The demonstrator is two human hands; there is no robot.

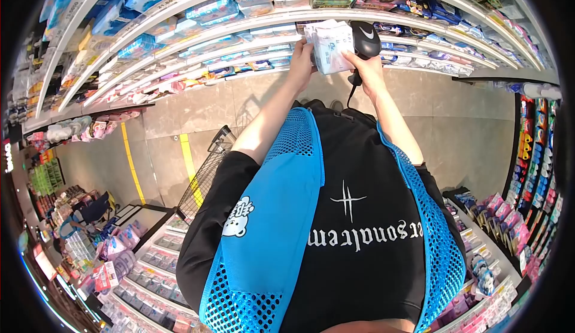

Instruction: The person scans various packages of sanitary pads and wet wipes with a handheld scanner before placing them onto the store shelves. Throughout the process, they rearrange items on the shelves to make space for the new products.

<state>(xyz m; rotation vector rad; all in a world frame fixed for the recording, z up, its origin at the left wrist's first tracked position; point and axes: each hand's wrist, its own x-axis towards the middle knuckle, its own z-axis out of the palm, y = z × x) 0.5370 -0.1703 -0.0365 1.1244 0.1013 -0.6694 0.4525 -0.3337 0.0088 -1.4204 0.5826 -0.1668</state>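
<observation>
A white soft pack with pale blue and pink print [330,48] is held up in front of the shelves. My left hand [303,60] grips its left side, fingers closed around the edge and partly hidden behind it. My right hand [366,70] is closed on a black handheld barcode scanner [365,38], whose head sticks up beside the pack. The thumb of that hand reaches the pack's lower right edge. From the scanner's handle a dark cord hangs down towards my waist.
Shelves with several rows of blue, green and pink packs [209,11] curve across the front. A wire shopping cart [206,171] stands at my left on the grey floor [461,102]. Display racks [150,282] are behind me, with hanging goods [533,147] at far right.
</observation>
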